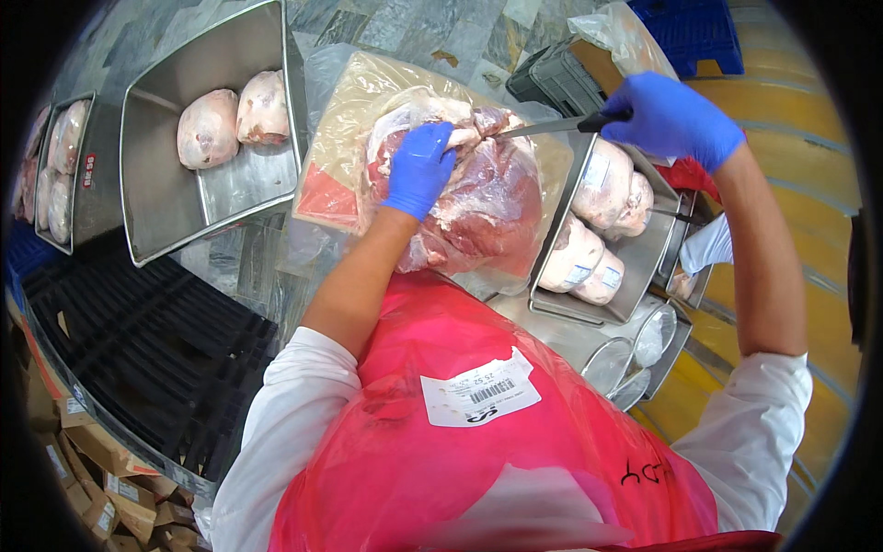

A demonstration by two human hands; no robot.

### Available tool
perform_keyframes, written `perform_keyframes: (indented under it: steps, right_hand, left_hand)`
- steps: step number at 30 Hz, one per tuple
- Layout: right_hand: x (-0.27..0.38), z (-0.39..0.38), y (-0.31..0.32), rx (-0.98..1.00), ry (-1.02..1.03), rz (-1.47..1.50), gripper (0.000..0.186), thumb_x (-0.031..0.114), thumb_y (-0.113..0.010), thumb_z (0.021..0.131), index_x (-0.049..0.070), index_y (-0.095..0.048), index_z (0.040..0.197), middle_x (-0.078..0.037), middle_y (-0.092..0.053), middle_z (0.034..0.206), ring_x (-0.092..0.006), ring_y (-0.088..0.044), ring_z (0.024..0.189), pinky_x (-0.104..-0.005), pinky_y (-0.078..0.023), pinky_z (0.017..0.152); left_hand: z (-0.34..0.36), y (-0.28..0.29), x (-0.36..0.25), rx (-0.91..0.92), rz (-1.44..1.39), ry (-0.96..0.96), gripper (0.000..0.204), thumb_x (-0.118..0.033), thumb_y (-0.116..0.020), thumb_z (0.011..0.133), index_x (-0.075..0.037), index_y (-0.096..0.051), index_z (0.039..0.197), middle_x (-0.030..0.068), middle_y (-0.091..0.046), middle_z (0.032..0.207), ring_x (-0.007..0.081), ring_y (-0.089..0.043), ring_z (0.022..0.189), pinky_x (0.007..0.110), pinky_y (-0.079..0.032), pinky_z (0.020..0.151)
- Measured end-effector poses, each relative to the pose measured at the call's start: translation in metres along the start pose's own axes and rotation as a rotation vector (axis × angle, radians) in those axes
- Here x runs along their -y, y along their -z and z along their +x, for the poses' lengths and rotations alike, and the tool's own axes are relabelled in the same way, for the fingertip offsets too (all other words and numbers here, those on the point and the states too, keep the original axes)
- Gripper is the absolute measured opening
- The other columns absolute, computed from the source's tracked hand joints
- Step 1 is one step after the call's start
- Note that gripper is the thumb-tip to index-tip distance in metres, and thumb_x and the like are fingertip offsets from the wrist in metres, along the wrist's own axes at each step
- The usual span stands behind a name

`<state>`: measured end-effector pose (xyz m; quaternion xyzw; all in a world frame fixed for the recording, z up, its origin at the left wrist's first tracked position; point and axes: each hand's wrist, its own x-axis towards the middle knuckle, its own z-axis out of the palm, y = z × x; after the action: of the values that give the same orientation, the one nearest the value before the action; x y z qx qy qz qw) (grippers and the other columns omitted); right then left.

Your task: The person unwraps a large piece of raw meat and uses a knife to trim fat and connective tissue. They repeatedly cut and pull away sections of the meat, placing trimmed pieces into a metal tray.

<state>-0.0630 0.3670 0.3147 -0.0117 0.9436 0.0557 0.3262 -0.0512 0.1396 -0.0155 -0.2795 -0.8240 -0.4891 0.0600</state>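
Observation:
A large piece of raw meat point(492, 202) with white fat lies on a plastic-covered board point(345, 129) in front of me. My left hand point(421, 170), in a blue glove, grips a flap of fat at the meat's upper middle. In my blue-gloved right hand point(671, 120) is a knife point(552, 127), held by its dark handle. Its blade points left, and the tip touches or enters the meat just right of my left fingers; how deep cannot be seen.
At left, a steel tub point(244, 175) holds two wrapped meat pieces. Another tub point(602, 299) at right holds several labelled ones. A black slatted pallet point(147, 331) lies lower left, cardboard boxes point(129, 501) below it. A co-worker's white-gloved hand point(706, 247) shows at right.

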Motion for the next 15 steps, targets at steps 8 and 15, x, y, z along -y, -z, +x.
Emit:
perform_keyframes:
  steps: [8,15]
  right_hand:
    - [0.040,0.014,-0.015,-0.033,0.047,-0.153,0.029,0.030,-0.069,0.090,0.002,-0.074,0.095,-0.023,-0.069,0.082,-0.0411,-0.067,0.077,-0.0475,-0.054,0.072]
    - [0.025,-0.052,-0.155,-0.271,-0.213,0.251,0.037,0.035,-0.063,0.095,0.007,-0.068,0.117,-0.023,-0.070,0.085,-0.0412,-0.068,0.078,-0.0501,-0.054,0.070]
  left_hand:
    - [0.003,0.005,0.007,-0.005,-0.014,0.040,0.041,-0.011,-0.073,0.080,-0.011,-0.066,0.120,0.0143,-0.069,0.114,0.0344,-0.067,0.103,0.043,-0.055,0.088]
    - [0.016,-0.001,0.008,-0.054,-0.124,0.128,0.034,-0.016,-0.075,0.082,-0.009,-0.069,0.115,0.0163,-0.072,0.105,0.0343,-0.070,0.094,0.040,-0.056,0.082]
